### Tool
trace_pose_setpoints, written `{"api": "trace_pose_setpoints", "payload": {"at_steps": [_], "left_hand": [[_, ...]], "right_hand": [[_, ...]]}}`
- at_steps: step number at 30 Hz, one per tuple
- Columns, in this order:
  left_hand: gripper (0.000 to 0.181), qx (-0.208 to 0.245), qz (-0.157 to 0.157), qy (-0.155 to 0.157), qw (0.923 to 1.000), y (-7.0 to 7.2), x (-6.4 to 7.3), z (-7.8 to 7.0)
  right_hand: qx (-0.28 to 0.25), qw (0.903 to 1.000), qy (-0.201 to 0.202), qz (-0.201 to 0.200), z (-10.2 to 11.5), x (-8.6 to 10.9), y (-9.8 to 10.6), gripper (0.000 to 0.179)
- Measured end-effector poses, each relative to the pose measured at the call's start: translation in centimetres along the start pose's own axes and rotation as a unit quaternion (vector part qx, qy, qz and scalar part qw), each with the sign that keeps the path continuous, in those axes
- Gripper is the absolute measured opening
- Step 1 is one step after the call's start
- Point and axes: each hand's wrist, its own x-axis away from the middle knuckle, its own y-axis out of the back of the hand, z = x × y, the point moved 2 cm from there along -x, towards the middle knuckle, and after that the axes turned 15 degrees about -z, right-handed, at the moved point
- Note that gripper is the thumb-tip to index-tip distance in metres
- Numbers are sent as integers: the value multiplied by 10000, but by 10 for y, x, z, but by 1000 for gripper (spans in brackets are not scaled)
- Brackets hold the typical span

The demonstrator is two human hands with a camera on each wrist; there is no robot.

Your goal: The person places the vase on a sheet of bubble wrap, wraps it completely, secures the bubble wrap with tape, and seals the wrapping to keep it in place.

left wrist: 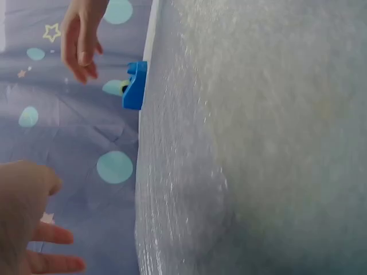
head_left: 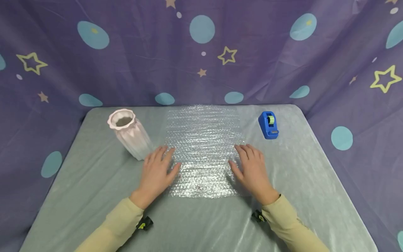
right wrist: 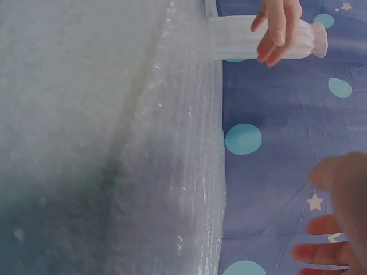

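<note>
A sheet of clear bubble wrap [head_left: 204, 133] lies flat in the middle of the table. Over its left edge hovers my left hand [head_left: 156, 171], fingers spread and relaxed, holding nothing. My right hand [head_left: 252, 171] is over the right edge in much the same pose, also holding nothing. Both wrist views show the hands raised above the sheet, apart from it. Just beyond the left hand stands a white ribbed vase [head_left: 133, 136] with a pinkish scalloped rim. A blue tape dispenser [head_left: 268, 125] with a roll in it sits at the back right, past the right hand.
A grey cloth covers the table [head_left: 315, 196]. Behind and at both sides hangs a purple curtain [head_left: 141, 63] with stars and blue spots, meeting the table's back edge. Black wrist straps [head_left: 145, 223] show beneath the sleeves.
</note>
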Motion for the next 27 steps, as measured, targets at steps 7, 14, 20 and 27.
{"api": "trace_pose_setpoints", "payload": {"at_steps": [7,14,20,27], "left_hand": [[34,733,-1945,-558,9766,15,-3,8],[28,1272,-3151,-708,9378,39,-13,19],[29,1619,-4144,-481,8943,56,-26,25],[60,1784,-4712,615,8616,65,-35,40]], "right_hand": [[-177,9997,112,-131,-2,-3,2,36],[-154,9998,87,-20,-5,-3,3,33],[-64,10000,54,23,-6,-4,4,31],[-92,9999,62,-61,0,-5,4,30]]}}
